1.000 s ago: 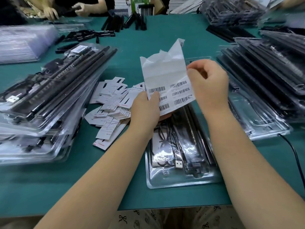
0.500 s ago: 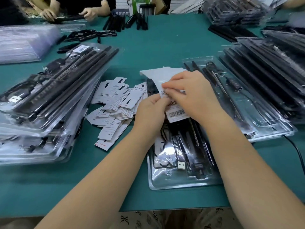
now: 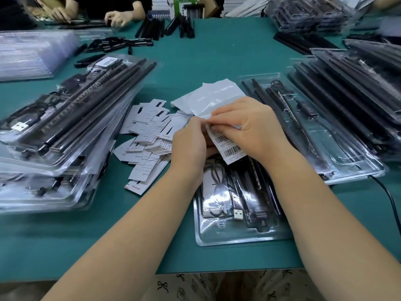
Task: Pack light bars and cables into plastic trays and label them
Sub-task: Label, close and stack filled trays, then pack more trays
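Note:
A white barcode label sheet (image 3: 230, 148) is held between both hands above the table's middle; its bare backing (image 3: 214, 98) flops away from me. My left hand (image 3: 191, 142) pinches the sheet's left edge. My right hand (image 3: 251, 129) pinches at its top, fingers curled over the labels. Below them lies a clear plastic tray (image 3: 238, 235) holding black light bars (image 3: 258, 192) and a coiled USB cable (image 3: 217, 187).
A tall stack of packed trays (image 3: 65, 131) stands at the left. More packed trays (image 3: 347, 101) lie at the right. A heap of white paper cards (image 3: 149, 137) sits left of my hands. Another person's hands (image 3: 118, 18) work at the far edge.
The label sheet came down from an upright, raised position to low over the tray. My right hand moved from the sheet's right edge onto its top, meeting my left hand.

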A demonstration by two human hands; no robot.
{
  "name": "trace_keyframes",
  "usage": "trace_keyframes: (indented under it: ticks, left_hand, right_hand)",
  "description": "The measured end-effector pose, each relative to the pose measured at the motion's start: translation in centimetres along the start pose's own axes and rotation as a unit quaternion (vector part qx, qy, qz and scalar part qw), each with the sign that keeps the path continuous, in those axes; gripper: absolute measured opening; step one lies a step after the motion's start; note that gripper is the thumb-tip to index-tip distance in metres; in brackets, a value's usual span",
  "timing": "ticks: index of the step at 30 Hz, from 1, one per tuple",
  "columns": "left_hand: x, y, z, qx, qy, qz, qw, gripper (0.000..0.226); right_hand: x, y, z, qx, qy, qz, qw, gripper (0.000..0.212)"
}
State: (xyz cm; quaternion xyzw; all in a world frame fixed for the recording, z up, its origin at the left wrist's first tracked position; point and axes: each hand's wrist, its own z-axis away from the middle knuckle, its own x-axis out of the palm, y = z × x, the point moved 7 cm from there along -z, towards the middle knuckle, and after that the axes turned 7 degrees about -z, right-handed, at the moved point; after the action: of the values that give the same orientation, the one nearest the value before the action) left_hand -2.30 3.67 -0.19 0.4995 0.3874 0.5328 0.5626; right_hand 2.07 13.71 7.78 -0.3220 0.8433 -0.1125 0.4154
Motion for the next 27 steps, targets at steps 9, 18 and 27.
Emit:
trace_keyframes:
  ticks: [9, 18, 27]
  left_hand:
    - [0.1, 0.3, 0.0, 0.0, -0.005, 0.026, 1.0, 0.026]
    - [-0.4, 0.2, 0.2, -0.027, 0.023, -0.002, 0.999, 0.029]
    - [-1.6, 2.4, 0.5, 0.071, 0.096, -0.124, 0.985, 0.028]
  right_hand:
    - [0.7, 0.6, 0.0, 0.011, -0.026, 0.009, 1.0, 0.006]
    - [-1.3, 3.4, 0.6, 0.212, 0.147, -0.591, 0.764, 0.017]
    - [-0.3, 5.9, 2.8, 0.313, 0.263, -0.195, 0.891, 0.066]
